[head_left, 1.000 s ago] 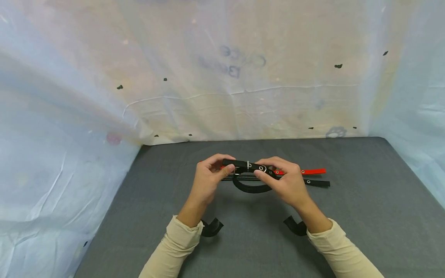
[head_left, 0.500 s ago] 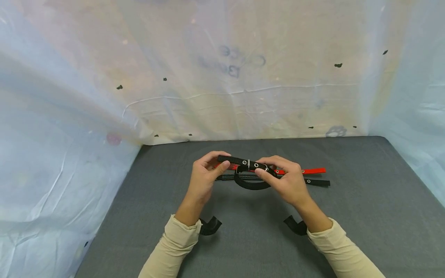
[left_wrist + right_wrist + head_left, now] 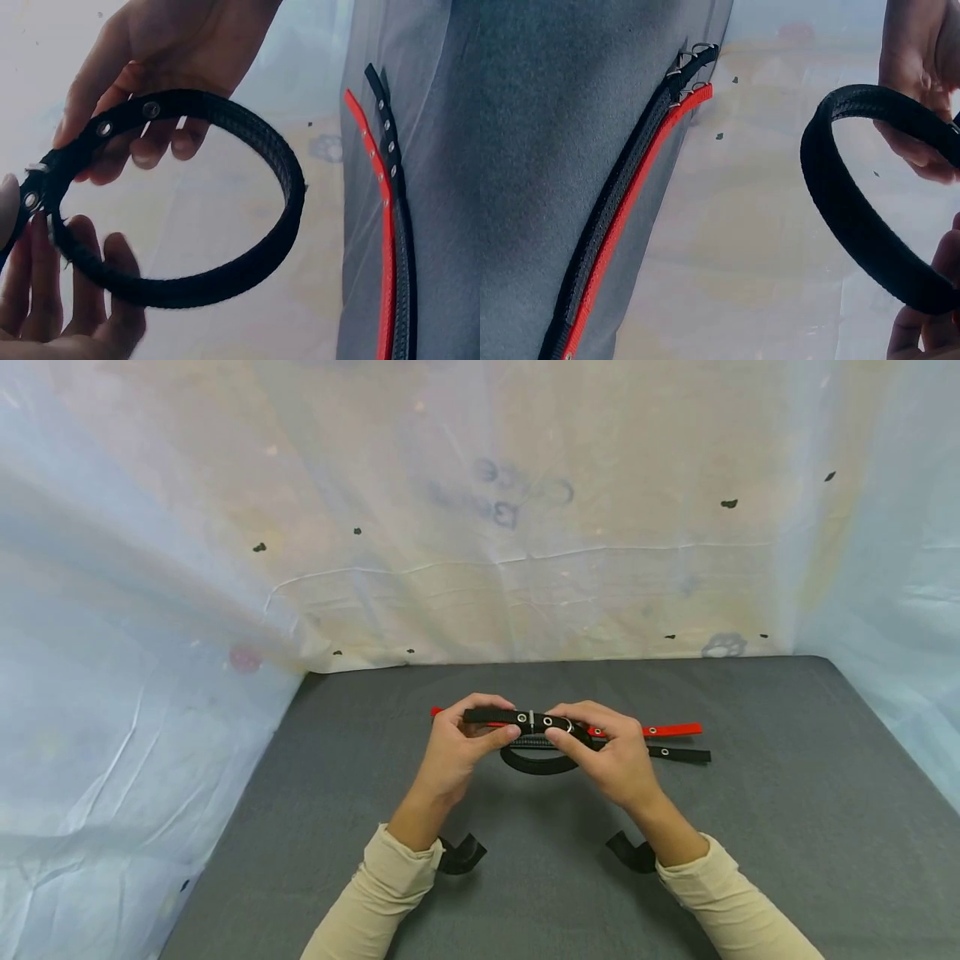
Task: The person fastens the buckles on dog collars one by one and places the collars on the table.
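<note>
A black dog collar [image 3: 540,766], closed into a loop through its metal buckle [image 3: 532,721], is held up off the table between both hands. My left hand [image 3: 459,750] pinches the strap's free end, left of the buckle. My right hand [image 3: 611,753] pinches the eyelet part just right of it. In the left wrist view the collar [image 3: 202,291] makes a wide round loop, with one eyelet [image 3: 31,200] past the buckle. From the right wrist the padded outer side of the collar [image 3: 840,199] shows, while its buckle lies outside that view.
Behind the hands a red collar [image 3: 675,730] and a second black collar [image 3: 686,756] lie straight, side by side on the grey table [image 3: 540,893]. Their buckles [image 3: 697,51] are at the left end. A pale sheet [image 3: 525,602] hangs behind the table.
The collar's free end has slid left through the buckle, so an eyelet now sits left of it. My left hand went left, then came back toward the buckle. The right hand barely moved.
</note>
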